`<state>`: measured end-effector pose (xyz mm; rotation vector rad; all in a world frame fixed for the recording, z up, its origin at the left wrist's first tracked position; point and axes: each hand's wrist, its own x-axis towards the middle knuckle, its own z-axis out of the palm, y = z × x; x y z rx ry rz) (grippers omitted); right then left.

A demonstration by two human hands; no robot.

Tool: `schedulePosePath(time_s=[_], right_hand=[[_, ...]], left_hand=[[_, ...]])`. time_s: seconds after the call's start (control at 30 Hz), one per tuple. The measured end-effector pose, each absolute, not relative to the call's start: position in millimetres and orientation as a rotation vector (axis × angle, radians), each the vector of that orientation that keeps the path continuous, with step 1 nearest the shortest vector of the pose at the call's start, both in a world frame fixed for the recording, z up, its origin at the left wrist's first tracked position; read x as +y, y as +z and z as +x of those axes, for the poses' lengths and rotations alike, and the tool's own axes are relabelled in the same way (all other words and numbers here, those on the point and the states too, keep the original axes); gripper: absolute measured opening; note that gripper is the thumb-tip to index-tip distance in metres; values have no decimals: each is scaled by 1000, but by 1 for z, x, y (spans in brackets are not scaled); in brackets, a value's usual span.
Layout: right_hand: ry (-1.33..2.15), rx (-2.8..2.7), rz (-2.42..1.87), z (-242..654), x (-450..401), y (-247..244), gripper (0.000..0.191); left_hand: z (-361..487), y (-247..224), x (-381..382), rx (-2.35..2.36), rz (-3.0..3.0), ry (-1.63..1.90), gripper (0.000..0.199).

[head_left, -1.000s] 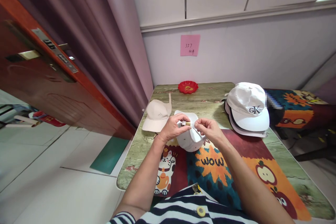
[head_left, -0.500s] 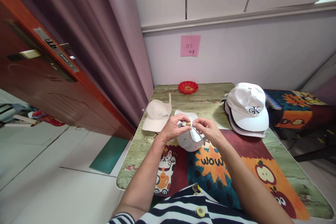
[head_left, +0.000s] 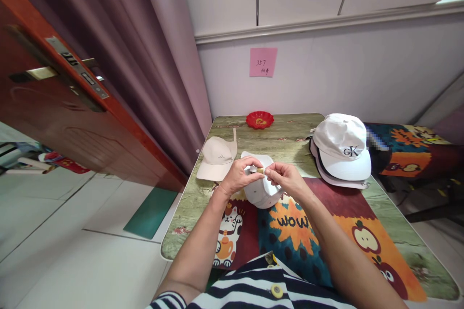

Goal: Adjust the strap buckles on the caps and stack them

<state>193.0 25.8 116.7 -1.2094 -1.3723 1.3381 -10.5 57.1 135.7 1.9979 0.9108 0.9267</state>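
Observation:
A white cap [head_left: 261,197] lies on the table mat below my hands, its brim pointing away from me. My left hand [head_left: 241,175] is closed in a pinch around the small gold-coloured buckle [head_left: 260,170] of its back strap. From the other side, my right hand [head_left: 285,177] pinches the white strap just beside that buckle. Fingers hide much of the strap, so whether it runs through the buckle is unclear. Left of my hands rests a beige cap [head_left: 217,154], its strap sticking up loose at the back.
Several caps are piled at the right, topped by a white cap [head_left: 342,142] with black letters. A red scalloped dish [head_left: 260,119] stands at the table's back. The patterned mat [head_left: 340,198] covers the front. Beyond the left edge are a curtain [head_left: 170,58] and a wooden door [head_left: 90,140].
My fingers have shifted only slightly at the buckle, which shows a bit more. The caps and dish stay where they were.

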Motion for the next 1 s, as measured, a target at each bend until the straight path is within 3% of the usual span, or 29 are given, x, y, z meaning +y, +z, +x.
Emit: schedulePosePath(time_s=[0.1, 0.13, 0.23, 0.3, 0.53, 1.0], right_hand=[[1335, -1356, -1214, 198, 28, 114, 43], [1325, -1348, -1212, 198, 29, 114, 43], [1324, -1338, -1192, 195, 30, 116, 45], [1340, -1328, -1184, 194, 29, 119, 47], [1462, -1388, -1205, 202, 22, 126, 45], [1323, -1429, -1178, 187, 25, 117, 34]], left_hand=[[-15, 140, 61, 945, 1912, 780, 59], [-16, 141, 63, 955, 1894, 727, 62], [-17, 147, 68, 934, 1889, 602, 36], [-18, 151, 70, 904, 1865, 562, 31], [-22, 151, 75, 865, 1720, 608, 28], [-17, 139, 72, 806, 1646, 601, 29]])
